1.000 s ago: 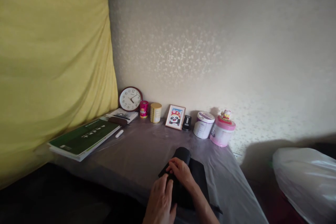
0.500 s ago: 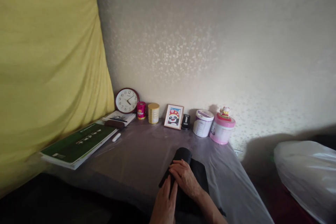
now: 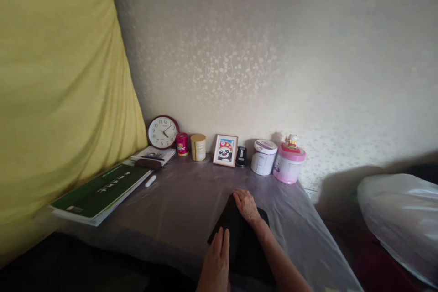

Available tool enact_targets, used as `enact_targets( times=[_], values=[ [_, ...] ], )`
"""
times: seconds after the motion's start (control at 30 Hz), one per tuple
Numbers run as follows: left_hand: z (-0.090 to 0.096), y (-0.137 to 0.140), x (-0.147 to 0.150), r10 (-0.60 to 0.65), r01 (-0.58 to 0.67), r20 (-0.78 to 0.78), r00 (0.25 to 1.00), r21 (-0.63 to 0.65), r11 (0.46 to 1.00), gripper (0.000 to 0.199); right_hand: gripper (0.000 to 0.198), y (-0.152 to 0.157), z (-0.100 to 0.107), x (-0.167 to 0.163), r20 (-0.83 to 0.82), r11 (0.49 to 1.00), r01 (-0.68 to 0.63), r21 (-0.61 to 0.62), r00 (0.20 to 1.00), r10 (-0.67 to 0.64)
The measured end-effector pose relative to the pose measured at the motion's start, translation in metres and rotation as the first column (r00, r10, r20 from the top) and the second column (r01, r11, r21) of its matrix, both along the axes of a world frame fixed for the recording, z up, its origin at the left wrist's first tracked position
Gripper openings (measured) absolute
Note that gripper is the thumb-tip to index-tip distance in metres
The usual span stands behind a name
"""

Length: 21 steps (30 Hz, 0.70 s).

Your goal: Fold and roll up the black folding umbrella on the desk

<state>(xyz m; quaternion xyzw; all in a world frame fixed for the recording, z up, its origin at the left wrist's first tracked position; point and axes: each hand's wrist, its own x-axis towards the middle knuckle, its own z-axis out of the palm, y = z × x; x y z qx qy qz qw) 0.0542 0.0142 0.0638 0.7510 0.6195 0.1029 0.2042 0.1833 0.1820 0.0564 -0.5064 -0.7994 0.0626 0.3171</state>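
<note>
A piece of black folded fabric [image 3: 235, 228] lies on the near right part of the covered table; its exact kind does not show. My left hand [image 3: 218, 255] rests on its near left side, fingers stretched out and close together. Over the far end of the fabric lies my right hand [image 3: 245, 204], fingers extended and pressed down on the top edge. The near end of the fabric runs out below my right forearm and is partly hidden by it.
Along the wall stand a clock [image 3: 163, 132], a pink can [image 3: 182, 144], a yellow-lidded can [image 3: 198, 147], a panda picture frame [image 3: 225, 150], a black stapler-like object [image 3: 241, 156], a white tub [image 3: 264, 157] and a pink tub [image 3: 289, 164]. A green book [image 3: 102, 190] lies left.
My right hand has moved away from the left hand toward the fabric's far end. The raised, rolled far part of the fabric now lies flatter. My left hand stays nearly in place.
</note>
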Motion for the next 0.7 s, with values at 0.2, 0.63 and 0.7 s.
enact_targets(
  times=[0.2,0.63,0.7],
  values=[
    [-0.001,-0.009,-0.001,-0.014,0.014,-0.005,1.0,0.042,0.999,0.091,0.039,-0.013,-0.007,0.053,-0.077,0.964,0.264,-0.023,0.961,-0.265],
    [-0.015,-0.014,-0.001,0.017,-0.029,0.069,0.997,0.166,0.986,0.089,0.046,-0.094,-0.012,0.1,-0.261,0.831,0.293,-0.473,0.854,-0.45],
    [-0.012,-0.014,-0.001,0.025,-0.035,0.071,0.997,0.152,0.988,0.089,0.046,-0.096,-0.01,0.094,-0.297,0.845,0.29,-0.45,0.843,-0.448]
  ],
)
